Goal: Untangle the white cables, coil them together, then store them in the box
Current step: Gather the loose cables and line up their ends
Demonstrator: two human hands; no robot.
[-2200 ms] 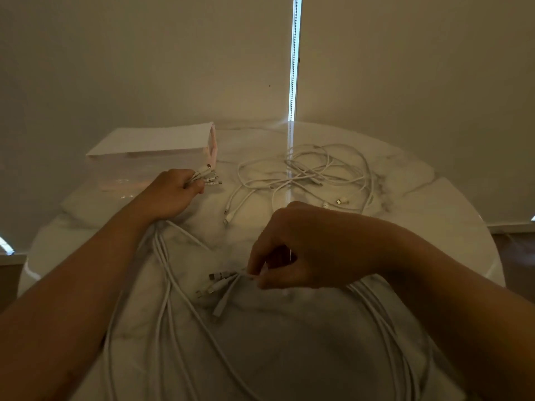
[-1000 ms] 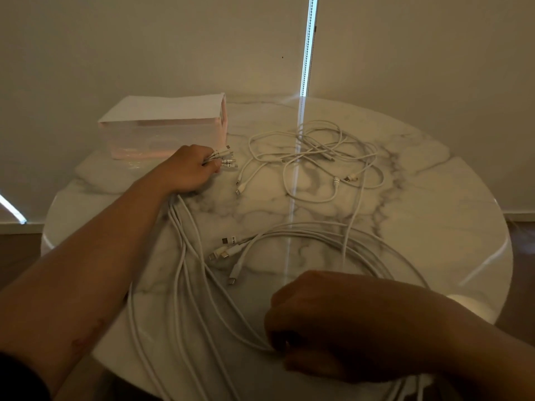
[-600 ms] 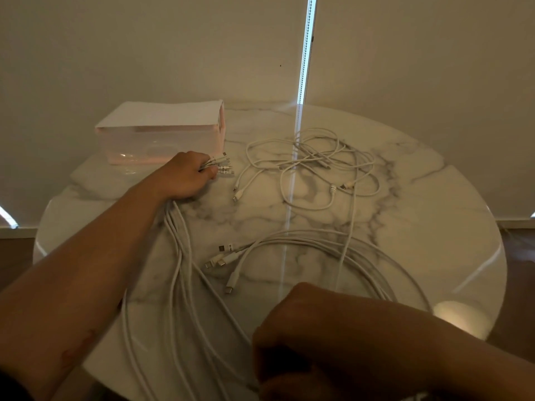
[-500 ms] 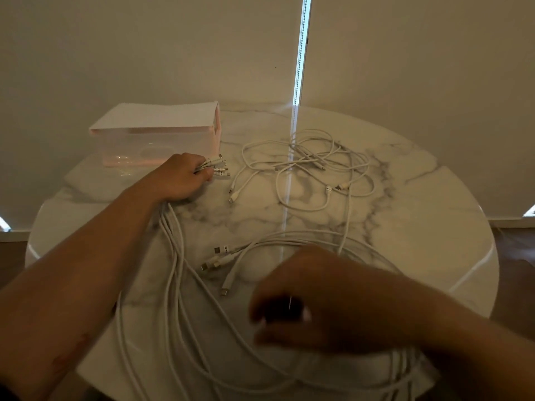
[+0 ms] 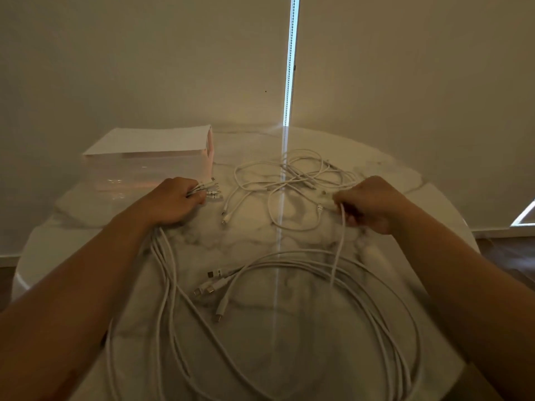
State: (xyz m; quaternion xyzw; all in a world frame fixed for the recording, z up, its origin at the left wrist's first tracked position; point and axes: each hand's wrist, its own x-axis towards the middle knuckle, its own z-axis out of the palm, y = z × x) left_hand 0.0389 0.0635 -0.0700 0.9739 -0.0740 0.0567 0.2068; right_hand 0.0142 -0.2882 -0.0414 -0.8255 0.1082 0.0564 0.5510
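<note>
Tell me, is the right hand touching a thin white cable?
Touching. Head view shows the right hand pinching a thin white cable that hangs down from it.

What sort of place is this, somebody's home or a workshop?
Likely a home room rather than a workshop, though not certain: a round marble-look table, pale blinds drawn with a slit of daylight between them, and wood flooring at the right edge.

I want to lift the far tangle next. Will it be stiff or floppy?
Probably floppy: the tangle lies in loose curved loops. Likely light, being thin cord. Crossed strands may snag and lift together.
</note>
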